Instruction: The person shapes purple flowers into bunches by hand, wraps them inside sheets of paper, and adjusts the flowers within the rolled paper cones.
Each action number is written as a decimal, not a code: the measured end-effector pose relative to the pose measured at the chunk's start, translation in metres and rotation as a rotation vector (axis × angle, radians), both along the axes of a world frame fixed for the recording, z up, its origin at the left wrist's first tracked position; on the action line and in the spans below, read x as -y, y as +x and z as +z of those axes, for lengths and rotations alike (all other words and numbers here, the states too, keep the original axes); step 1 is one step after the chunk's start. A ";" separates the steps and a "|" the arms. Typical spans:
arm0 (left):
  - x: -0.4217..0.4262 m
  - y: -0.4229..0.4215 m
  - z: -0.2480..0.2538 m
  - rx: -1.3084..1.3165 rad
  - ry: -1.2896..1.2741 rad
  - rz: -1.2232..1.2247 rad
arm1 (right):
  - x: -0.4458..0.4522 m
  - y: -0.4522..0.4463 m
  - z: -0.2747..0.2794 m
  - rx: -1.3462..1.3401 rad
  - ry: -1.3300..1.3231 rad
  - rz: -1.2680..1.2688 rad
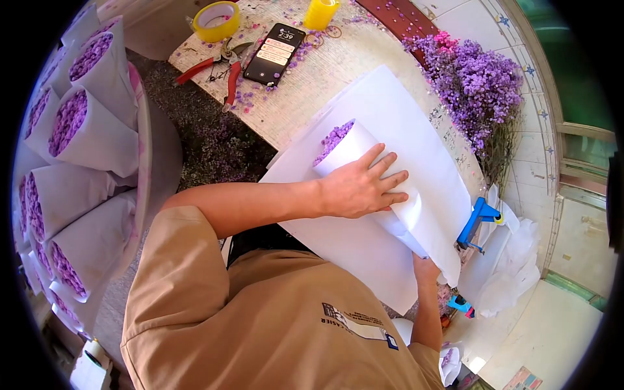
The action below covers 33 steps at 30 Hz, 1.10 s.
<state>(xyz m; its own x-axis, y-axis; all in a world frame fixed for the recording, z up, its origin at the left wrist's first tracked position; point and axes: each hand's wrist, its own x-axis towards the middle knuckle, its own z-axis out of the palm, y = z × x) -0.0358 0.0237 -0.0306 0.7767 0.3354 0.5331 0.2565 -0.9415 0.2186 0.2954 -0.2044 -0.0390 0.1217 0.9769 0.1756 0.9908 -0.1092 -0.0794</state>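
A bouquet of small purple flowers [335, 141] lies rolled in white paper [403, 211] on flat white sheets [374, 91]. My left hand [364, 185] rests on the roll with its fingers spread, pressing on the paper. At the roll's narrow lower end, my right hand [426, 268] is closed around the wrapped end; its fingers are mostly hidden by paper. Just right of the sheets is a blue tape dispenser [478, 224] at the table edge.
On the table [286, 114] are red-handled pruners [227, 68], a phone [274, 54], and yellow tape rolls [216, 21]. Loose purple flowers [481, 84] lie at right. A tub [159, 149] holding several wrapped bouquets [97, 133] stands at left. Crumpled plastic [510, 260] hangs at right.
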 end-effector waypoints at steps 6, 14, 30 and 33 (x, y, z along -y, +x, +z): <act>0.001 -0.002 -0.001 -0.012 0.031 0.005 | 0.001 0.000 0.000 0.007 0.012 0.002; 0.001 -0.002 -0.005 0.021 0.057 0.005 | 0.000 -0.005 0.003 -0.007 -0.023 -0.031; -0.005 -0.011 0.005 -0.109 0.044 -0.088 | -0.078 -0.119 0.123 -0.104 -0.155 0.425; -0.001 -0.018 0.013 -0.138 -0.034 -0.143 | -0.083 -0.117 0.072 -0.020 -0.211 0.471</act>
